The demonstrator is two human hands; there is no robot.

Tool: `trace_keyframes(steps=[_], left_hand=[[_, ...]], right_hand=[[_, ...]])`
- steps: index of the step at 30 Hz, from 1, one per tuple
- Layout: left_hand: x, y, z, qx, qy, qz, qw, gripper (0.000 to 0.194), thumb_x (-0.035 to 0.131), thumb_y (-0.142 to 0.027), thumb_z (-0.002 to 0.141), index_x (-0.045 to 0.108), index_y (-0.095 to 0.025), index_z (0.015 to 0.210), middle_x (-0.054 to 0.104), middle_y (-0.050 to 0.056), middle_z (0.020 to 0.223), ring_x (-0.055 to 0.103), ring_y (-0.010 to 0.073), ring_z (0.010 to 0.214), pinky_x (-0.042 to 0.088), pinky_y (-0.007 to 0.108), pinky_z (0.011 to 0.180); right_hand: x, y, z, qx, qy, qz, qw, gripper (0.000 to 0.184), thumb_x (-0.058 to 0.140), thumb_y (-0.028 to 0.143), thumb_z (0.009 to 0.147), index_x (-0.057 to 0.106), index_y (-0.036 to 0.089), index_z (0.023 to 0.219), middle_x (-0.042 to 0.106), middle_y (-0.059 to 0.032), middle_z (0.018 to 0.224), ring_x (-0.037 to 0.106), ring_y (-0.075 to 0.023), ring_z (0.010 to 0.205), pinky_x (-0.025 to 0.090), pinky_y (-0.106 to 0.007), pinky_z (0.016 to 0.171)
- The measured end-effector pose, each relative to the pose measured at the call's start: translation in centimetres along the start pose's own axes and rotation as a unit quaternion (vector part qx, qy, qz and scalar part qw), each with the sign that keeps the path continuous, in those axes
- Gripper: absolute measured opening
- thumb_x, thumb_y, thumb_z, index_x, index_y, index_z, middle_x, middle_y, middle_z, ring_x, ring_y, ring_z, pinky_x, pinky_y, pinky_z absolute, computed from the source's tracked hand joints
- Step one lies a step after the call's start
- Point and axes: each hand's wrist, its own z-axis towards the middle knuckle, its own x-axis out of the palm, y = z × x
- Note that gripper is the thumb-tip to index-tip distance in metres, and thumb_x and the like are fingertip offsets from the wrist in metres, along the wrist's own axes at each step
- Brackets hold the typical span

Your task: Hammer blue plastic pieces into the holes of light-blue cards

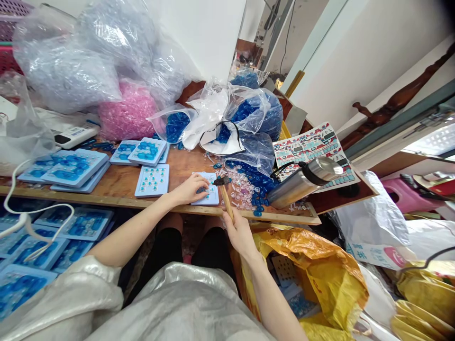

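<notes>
Bare wood table (pixel 177 163) carries bagged blue and pink plastic pieces (pixel 126 113) and pale-blue trays (pixel 76 169). Left-hand fingers (pixel 203 181) lie spread on a small tray (pixel 213 200); right-hand fingers (pixel 231 222) clamp a wooden-handled hammer (pixel 226 201), its handle slanting toward the person, its head just past the tray's corner, pointing left.

On my feed, the person wears a loose, glossy silver-white top (pixel 177 303) with wide sleeves (pixel 73 293) that leave the forearms, left hand (pixel 190 188) and right hand (pixel 240 234) bare, above black shorts (pixel 167 251) that stop short of the knees.
</notes>
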Motion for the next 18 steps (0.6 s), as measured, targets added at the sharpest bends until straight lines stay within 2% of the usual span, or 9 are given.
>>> trace_keyframes(steps=[6, 11, 18], left_hand=[[-0.3, 0.59, 0.27, 0.009, 0.023, 0.021, 0.999, 0.026, 0.041, -0.027, 0.085, 0.065, -0.018, 0.085, 0.06, 0.005, 0.108, 0.046, 0.0186, 0.102, 0.037, 0.034, 0.091], [-0.43, 0.61, 0.29, 0.018, 0.044, 0.034, 0.998, 0.022, 0.049, -0.03, 0.081, 0.067, -0.018, 0.088, 0.058, 0.007, 0.114, 0.045, 0.0209, 0.106, 0.036, 0.037, 0.094], [0.02, 0.13, -0.11, 0.029, 0.009, 0.062, 0.998, 0.025, 0.047, -0.032, 0.084, 0.065, -0.017, 0.091, 0.053, 0.009, 0.118, 0.044, 0.0215, 0.109, 0.037, 0.039, 0.096]], right_hand=[[0.27, -0.44, -0.47, 0.023, -0.006, 0.007, 1.0, 0.035, 0.034, 0.041, 0.088, 0.054, 0.019, 0.106, 0.064, -0.0055, 0.087, 0.059, -0.0181, 0.077, 0.043, -0.026, 0.07], [0.58, -0.7, -0.6, 0.029, -0.003, -0.016, 0.999, 0.036, 0.033, 0.042, 0.089, 0.053, 0.018, 0.107, 0.062, -0.005, 0.082, 0.057, -0.0169, 0.07, 0.042, -0.025, 0.067], [1.01, -0.49, 0.2, 0.037, 0.021, -0.109, 0.993, 0.034, 0.031, 0.038, 0.09, 0.052, 0.019, 0.107, 0.062, -0.0069, 0.081, 0.057, -0.0197, 0.074, 0.04, -0.026, 0.065]])
